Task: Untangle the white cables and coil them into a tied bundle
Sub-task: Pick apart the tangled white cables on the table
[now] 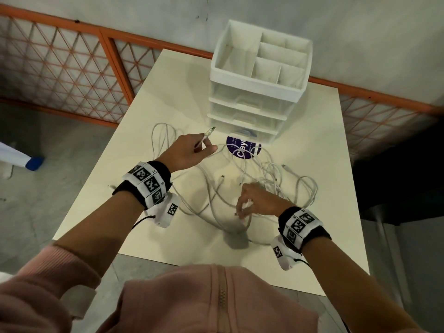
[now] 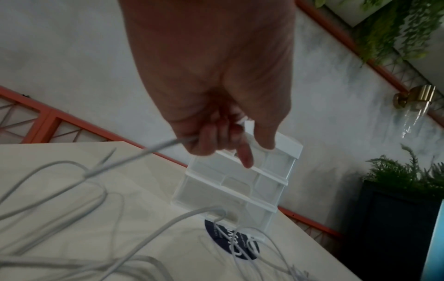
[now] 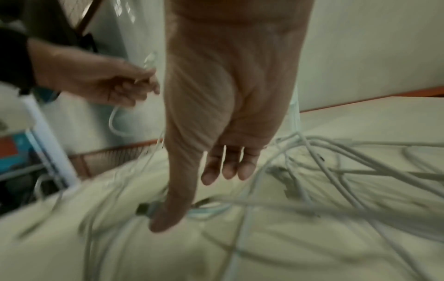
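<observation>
Tangle of thin white cables (image 1: pixel 252 188) lies loose across the middle and right of the pale cream desk (image 1: pixel 153 236), uncoiled and untied; loops overlap, several plug ends stick out free, and a few strands cross the round dark purple sticker with white lettering (image 1: pixel 242 147). One strand is lifted off the desk: the left hand (image 1: pixel 186 152) holds it near its end, with the silver-tipped plug (image 1: pixel 211 130) pointing up and away past the knuckles. Left wrist view shows the grip: curled fingers (image 2: pixel 211 140) closed round the cable, index finger pointing outward, strand leaving the fist toward the pile. The right hand (image 1: pixel 255 200) hovers low over the near side of the tangle; head view blurred here. Right wrist view shows its three fingers (image 3: pixel 228 167) hanging loosely bent and its thumb reaching down beside a plug end among the strands; whether the thumb touches it, cannot tell. This grip pinches nothing that shows. Behind the sticker, at the far edge of the desk, stands a white plastic drawer unit with translucent drawers and an open divided tray on top (image 1: pixel 259 75). Both wrists carry black bands with black-and-white square markers (image 1: pixel 146 181). Pink zip-up top at the bottom of the head view. Beyond the desk, an orange-framed mesh panel (image 1: pixel 60 66) against a grey wall.
</observation>
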Demonstrator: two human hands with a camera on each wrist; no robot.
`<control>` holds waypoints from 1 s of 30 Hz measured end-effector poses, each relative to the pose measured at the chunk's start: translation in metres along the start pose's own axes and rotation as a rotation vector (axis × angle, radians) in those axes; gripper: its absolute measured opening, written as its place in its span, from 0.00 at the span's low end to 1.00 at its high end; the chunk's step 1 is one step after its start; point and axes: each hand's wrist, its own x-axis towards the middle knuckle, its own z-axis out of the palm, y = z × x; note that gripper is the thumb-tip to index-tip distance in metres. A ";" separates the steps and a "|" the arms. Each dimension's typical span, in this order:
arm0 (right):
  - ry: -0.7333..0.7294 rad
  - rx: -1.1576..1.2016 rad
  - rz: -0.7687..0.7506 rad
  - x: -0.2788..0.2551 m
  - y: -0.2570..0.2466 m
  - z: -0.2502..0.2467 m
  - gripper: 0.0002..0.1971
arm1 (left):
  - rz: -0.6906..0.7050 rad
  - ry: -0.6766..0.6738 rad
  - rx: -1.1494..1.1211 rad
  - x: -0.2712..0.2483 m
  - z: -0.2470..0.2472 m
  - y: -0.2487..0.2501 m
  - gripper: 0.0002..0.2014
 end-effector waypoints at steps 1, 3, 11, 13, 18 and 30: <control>0.079 0.097 -0.001 -0.002 -0.005 -0.010 0.09 | -0.001 -0.027 -0.036 -0.001 0.000 0.003 0.10; 0.251 0.281 -0.023 -0.008 -0.017 -0.035 0.07 | -0.002 -0.077 -0.142 -0.002 0.001 0.010 0.07; 0.559 0.725 -0.201 -0.029 -0.064 -0.109 0.05 | 0.071 -0.247 -0.389 -0.014 0.012 0.053 0.07; 0.591 0.774 -0.209 -0.032 -0.069 -0.114 0.07 | 0.099 -0.278 -0.402 -0.016 0.017 0.061 0.02; 0.650 0.693 -0.192 -0.035 -0.072 -0.121 0.12 | 0.123 -0.222 -0.345 -0.017 0.025 0.076 0.11; 0.140 0.591 -0.210 -0.023 -0.084 -0.091 0.10 | 0.303 -0.164 -0.903 -0.012 -0.008 0.135 0.19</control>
